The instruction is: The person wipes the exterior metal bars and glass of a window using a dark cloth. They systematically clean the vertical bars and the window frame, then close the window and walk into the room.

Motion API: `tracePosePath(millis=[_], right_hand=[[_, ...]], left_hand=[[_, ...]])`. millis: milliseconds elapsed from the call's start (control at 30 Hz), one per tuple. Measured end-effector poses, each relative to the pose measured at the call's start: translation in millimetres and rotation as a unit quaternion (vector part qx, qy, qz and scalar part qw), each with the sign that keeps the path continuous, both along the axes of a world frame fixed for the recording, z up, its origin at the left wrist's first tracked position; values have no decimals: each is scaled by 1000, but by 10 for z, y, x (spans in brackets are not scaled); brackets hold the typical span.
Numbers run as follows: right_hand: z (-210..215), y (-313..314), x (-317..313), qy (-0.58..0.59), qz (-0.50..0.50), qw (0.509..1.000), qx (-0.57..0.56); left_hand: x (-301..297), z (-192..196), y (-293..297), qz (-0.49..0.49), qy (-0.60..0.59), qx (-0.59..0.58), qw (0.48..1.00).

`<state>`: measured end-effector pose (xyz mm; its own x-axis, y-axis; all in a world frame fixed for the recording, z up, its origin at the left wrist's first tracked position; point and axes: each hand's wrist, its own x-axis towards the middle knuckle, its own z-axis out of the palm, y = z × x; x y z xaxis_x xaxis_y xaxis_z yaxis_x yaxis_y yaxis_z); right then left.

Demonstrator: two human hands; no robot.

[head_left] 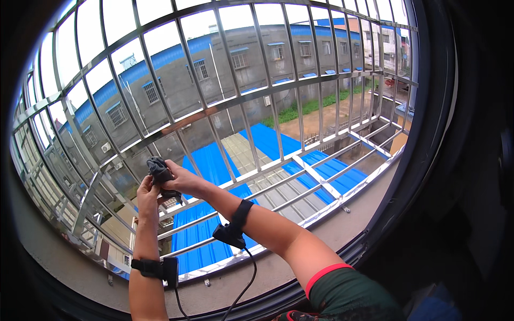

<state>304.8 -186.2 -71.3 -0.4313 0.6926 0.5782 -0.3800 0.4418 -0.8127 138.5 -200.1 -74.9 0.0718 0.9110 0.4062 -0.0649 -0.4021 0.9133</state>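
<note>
Both my arms reach out through the window opening into a metal window cage [243, 99]. A crumpled dark grey cloth [158, 169] is bunched between my two hands, left of the middle of the view. My left hand [147, 192] grips its lower side, fingers pointing up. From the right, my right hand [182, 179] closes on the cloth's upper and right side. A loose dark end of the cloth hangs below the fingers. The cage's bars stand close behind the hands. Parts of the fingers are hidden by the cloth.
Black straps with small boxes and cables [230, 235] sit on both forearms. The cage floor is made of spaced metal bars [321, 179], with blue and grey roofing [206, 166] below. A concrete sill [257, 273] and dark window frame [385, 219] border the opening. A grey building stands beyond.
</note>
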Motion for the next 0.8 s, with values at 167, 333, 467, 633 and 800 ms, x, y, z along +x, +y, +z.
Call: tracePosePath(millis=[167, 333, 467, 633, 800], right_hand=[[-23, 384, 257, 22, -77, 997, 15], [26, 635, 792, 85, -116, 989, -40], [53, 1127, 1605, 109, -237, 965, -30], [50, 1650, 2982, 14, -641, 763, 89], [451, 1482, 3458, -46, -794, 600, 85]], left_hand=[[349, 98, 371, -5, 66, 14, 998], [566, 189, 729, 118, 310, 187, 925], [569, 388, 995, 214, 495, 244, 806], [886, 589, 1367, 281, 585, 266, 713], [1039, 649, 1677, 329, 577, 241, 708]])
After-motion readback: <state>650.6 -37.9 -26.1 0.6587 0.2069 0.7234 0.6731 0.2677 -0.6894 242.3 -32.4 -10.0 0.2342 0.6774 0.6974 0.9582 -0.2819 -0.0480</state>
